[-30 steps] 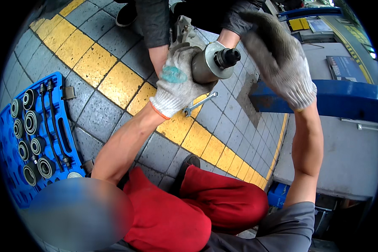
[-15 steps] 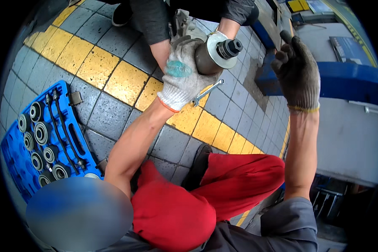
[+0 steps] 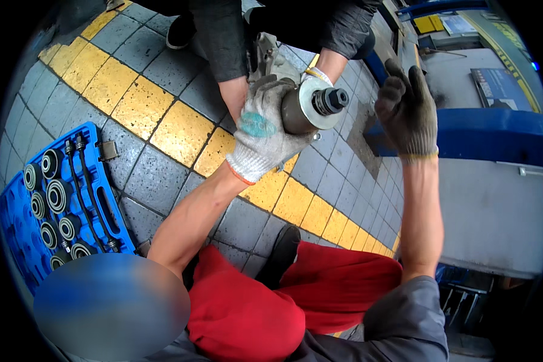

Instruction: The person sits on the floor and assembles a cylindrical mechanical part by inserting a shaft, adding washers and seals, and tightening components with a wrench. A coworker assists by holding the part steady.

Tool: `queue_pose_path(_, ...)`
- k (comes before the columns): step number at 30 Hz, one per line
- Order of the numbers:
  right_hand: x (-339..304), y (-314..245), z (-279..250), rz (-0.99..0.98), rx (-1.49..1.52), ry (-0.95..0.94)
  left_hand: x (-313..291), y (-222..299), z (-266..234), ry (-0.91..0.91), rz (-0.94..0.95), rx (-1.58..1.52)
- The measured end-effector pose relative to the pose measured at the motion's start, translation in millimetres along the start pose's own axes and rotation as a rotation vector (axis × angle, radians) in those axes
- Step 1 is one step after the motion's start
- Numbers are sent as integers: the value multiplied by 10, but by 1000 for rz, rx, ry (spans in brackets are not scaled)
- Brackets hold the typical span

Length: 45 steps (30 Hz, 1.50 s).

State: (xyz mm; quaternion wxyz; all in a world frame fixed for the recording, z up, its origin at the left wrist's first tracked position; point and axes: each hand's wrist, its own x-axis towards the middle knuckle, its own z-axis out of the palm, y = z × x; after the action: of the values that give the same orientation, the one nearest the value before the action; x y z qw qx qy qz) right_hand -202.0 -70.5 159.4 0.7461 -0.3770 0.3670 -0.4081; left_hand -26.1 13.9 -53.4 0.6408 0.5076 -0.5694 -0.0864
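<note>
My left hand [image 3: 264,133], in a grey knit glove, grips a thick metal cylinder [image 3: 311,108] with a flat washer and a black nut on its end. It is held up off the floor and sits on a cast metal part [image 3: 265,57]. My right hand [image 3: 407,111], in a dark glove, hovers just right of the nut with fingers apart, holding nothing. Another person's bare hands [image 3: 234,96] in dark sleeves steady the metal part from the far side.
A blue tool case [image 3: 54,199] with several round metal sleeves and two long threaded rods lies open on the grey paving at left. Yellow tactile tiles [image 3: 163,130] run diagonally. A blue steel lift arm [image 3: 489,130] is at right. My red trousers [image 3: 283,301] fill the lower middle.
My right hand has dropped from above the cylinder to just right of the nut. The view has shifted, so the cylinder and tool case sit lower in the picture.
</note>
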Motion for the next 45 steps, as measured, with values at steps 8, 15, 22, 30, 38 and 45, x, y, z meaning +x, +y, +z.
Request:
queue_pose_path(8, -337, 60, 561, -645, -1753, -434, 30, 72, -10, -8, -17, -16)
queue_pose_path(15, -102, -7, 840, -319, -2354, -564, -44, 20, 97, -19, -90, -56)
queue_pose_path(22, -150, 127, 930, -628, -2183, -656, -60, 46, 91, 36, -88, -61)
queue_pose_path(30, -143, 155, 946, -584, -2218, -769, -78, 43, 89, 18, -115, -31)
queue_pose_path(38, -111, 168, 959, -723, -2205, -683, -46, 76, 85, 28, -148, -108)
queue_pose_path(45, -159, 140, 982, -698, -2168, -680, -41, 87, 40, 39, -128, -44)
